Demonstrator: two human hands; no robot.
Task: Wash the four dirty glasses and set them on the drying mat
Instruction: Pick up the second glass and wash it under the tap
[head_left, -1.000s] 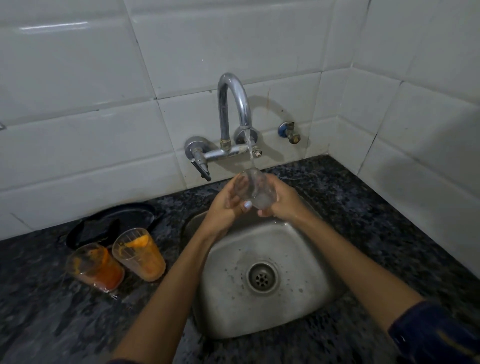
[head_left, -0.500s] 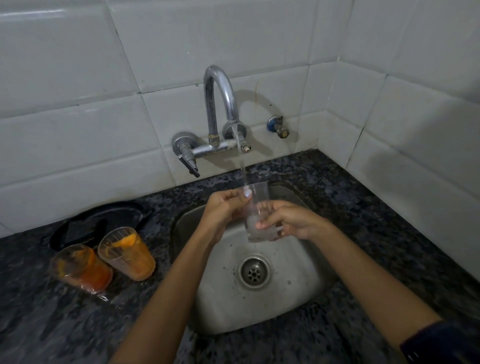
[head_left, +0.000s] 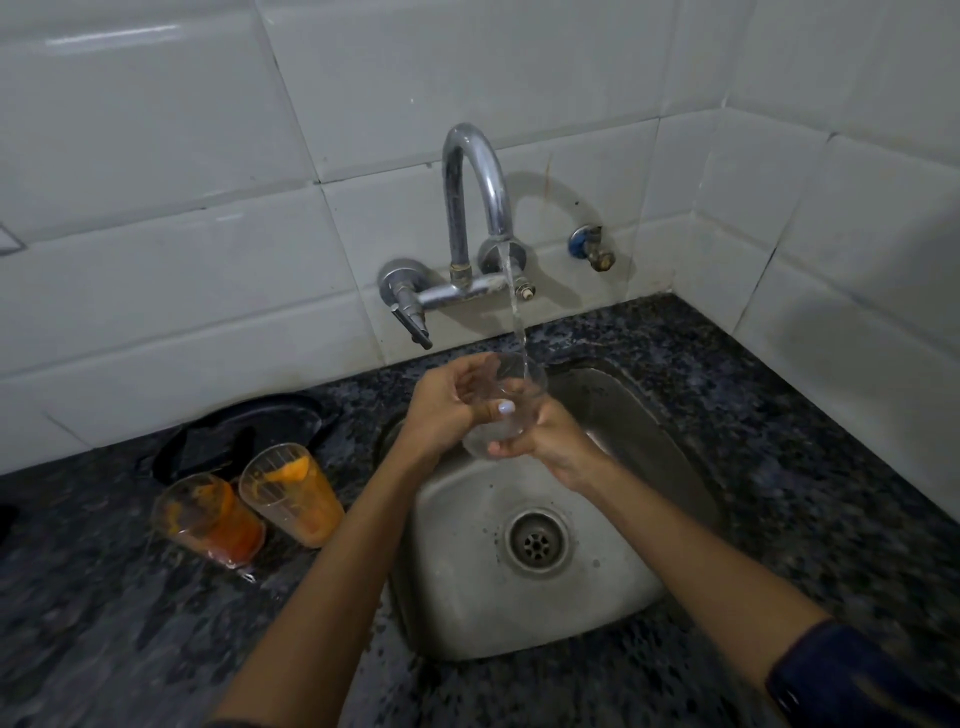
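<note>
A clear glass (head_left: 506, 410) is held tilted over the steel sink (head_left: 613, 587), under the running water from the tap (head_left: 475, 197). My left hand (head_left: 447, 408) grips its upper part, thumb across the front. My right hand (head_left: 543, 434) holds it from below and behind, fingers curled round its base. Two dirty glasses smeared orange stand on the counter left of the sink: one (head_left: 293, 493) nearer the sink, the other (head_left: 210, 517) to its left, touching it.
A black tray-like dish (head_left: 244, 428) lies on the dark speckled counter (head_left: 810, 467) behind the dirty glasses. White tiled walls meet in a corner at the right. A small valve (head_left: 589, 247) juts from the wall right of the tap.
The glass has tipped from upright to tilted, mouth toward the stream. My right hand slid lower under its base. The view shifted slightly.
</note>
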